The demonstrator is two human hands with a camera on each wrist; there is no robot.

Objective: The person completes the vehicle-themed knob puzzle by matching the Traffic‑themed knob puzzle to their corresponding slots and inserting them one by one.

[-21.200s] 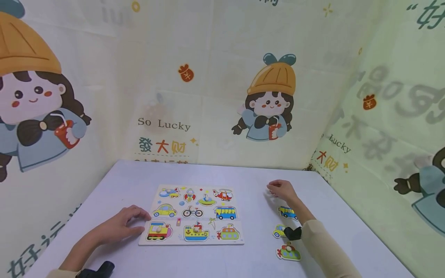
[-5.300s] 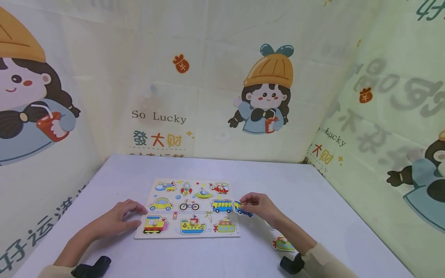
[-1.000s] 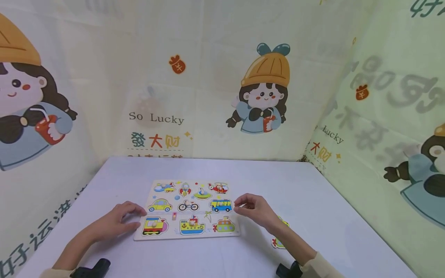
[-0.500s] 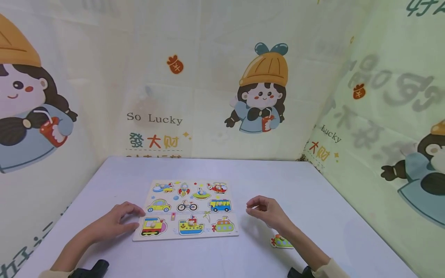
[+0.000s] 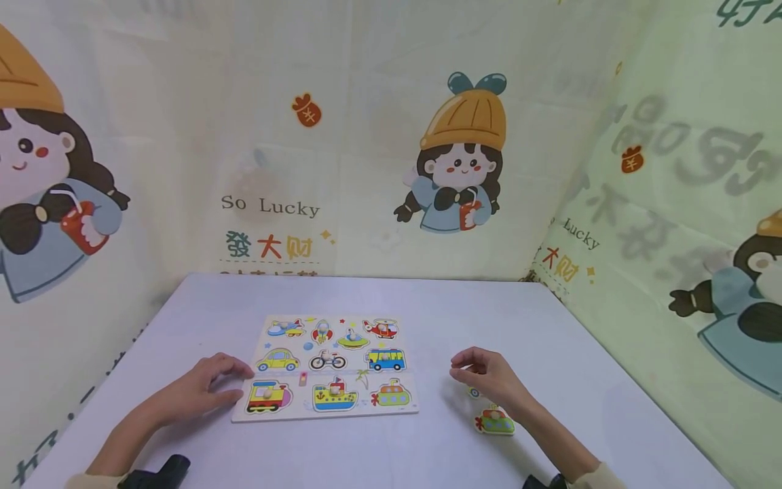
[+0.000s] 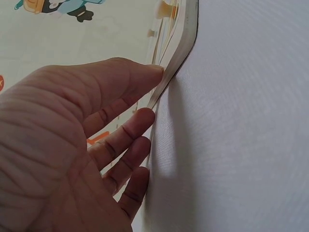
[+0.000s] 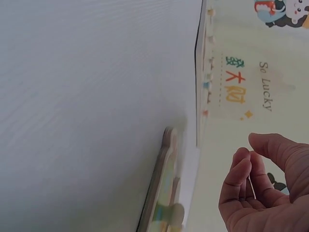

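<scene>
A wooden knob puzzle board (image 5: 407, 375) lies on the table, bearing pictures of vehicles, several with visible knobs. My left hand (image 5: 198, 390) touches the board's left edge with thumb and fingertips spread apart, as the left wrist view also shows. The blue and yellow bus piece (image 5: 386, 360) sits in the board's middle row at the right. To the right of the board, my right hand (image 5: 489, 377) hovers with loosely bent fingers and nothing between them. Below it are a loose car piece (image 5: 474, 392), mostly hidden by the hand, and a green submarine piece (image 5: 496, 422).
The white table (image 5: 330, 455) reaches back to a printed cloth backdrop (image 5: 360, 170) with cartoon figures and lettering. Cloth also stands along the left and right sides. Black wrist mounts (image 5: 161, 472) sit at both cuffs.
The loose bus piece has gone from the table's right side, carried by my right hand, into the board. That empty hand has since moved right, over the car piece. My left hand stays put.
</scene>
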